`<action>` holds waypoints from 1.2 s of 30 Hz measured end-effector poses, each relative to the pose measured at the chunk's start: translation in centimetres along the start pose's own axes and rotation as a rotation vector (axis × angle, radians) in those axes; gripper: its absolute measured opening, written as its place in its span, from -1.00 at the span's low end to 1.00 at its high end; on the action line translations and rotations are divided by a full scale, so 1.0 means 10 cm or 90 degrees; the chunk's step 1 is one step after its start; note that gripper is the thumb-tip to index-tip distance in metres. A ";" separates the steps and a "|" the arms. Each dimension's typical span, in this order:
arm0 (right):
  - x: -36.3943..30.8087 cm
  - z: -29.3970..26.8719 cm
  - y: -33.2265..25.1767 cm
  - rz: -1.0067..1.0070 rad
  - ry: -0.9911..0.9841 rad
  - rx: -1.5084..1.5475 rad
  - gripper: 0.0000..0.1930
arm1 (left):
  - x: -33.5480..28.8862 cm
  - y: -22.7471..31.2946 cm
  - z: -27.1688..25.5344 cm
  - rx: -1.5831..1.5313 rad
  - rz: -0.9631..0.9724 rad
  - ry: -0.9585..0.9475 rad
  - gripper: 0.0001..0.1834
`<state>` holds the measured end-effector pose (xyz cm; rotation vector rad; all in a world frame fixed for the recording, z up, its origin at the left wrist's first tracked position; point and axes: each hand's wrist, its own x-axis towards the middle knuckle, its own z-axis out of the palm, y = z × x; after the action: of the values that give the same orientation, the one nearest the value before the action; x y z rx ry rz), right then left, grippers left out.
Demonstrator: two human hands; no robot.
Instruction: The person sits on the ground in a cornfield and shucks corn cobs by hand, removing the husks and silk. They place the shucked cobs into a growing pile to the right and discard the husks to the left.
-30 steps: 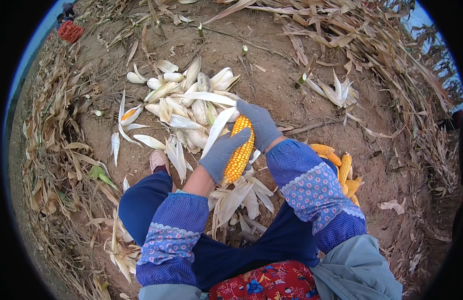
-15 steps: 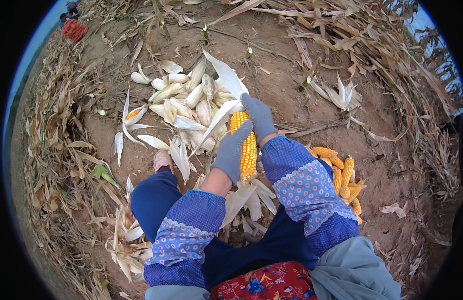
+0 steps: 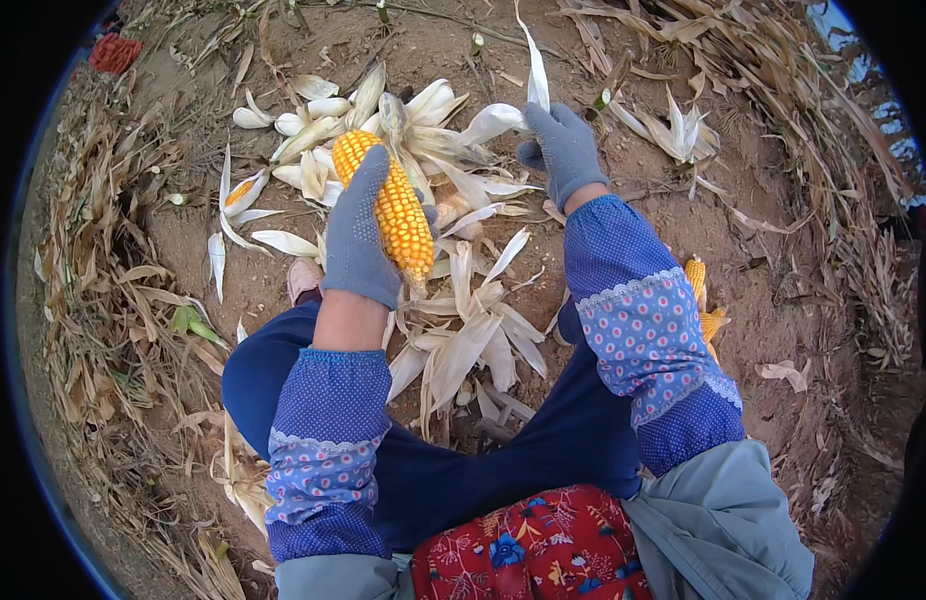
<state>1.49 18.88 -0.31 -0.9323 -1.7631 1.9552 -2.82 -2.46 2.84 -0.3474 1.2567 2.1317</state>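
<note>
Husks (image 3: 473, 340) lie between the knees (bare cobs (image 3: 705, 305) to the right).

The left hand (image 3: 361, 240), in a grey knitted glove, gripped a bare yellow corn cob (image 3: 388, 205) that slanted from upper left to lower right. The right hand (image 3: 566, 150), gloved alike, was raised apart from it and pinched a long pale husk leaf (image 3: 535, 70) that pointed upward. Beyond both lay a heap of whitish dry corn husks (image 3: 423, 125) on the brown bare soil (image 3: 763, 300). More loose husks (image 3: 473, 340) lay between the person's knees. A few shucked yellow cobs (image 3: 701, 300) rested on the ground just beside the right blue patterned sleeve (image 3: 638, 320).
</note>
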 end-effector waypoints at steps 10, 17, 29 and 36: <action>-0.60 0.14 0.45 -0.108 -0.677 -0.751 -0.35 | -0.02 0.04 -0.04 0.084 0.074 -0.035 -0.62; -0.48 0.24 0.07 0.128 -0.422 0.017 -0.45 | 0.00 -0.15 -0.03 0.353 0.157 -0.158 -0.37; -0.26 0.09 0.26 -0.088 -0.145 -0.038 -0.41 | 0.00 -0.37 0.17 0.716 -0.004 -0.157 -0.59; -0.20 -0.14 0.01 -0.263 -0.014 -0.184 -0.47 | 0.28 -0.46 -0.19 0.861 0.156 -0.184 -0.70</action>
<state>3.90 18.58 0.00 -0.5659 -2.0896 1.4848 -2.18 -1.43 -2.68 0.6838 2.2368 0.9966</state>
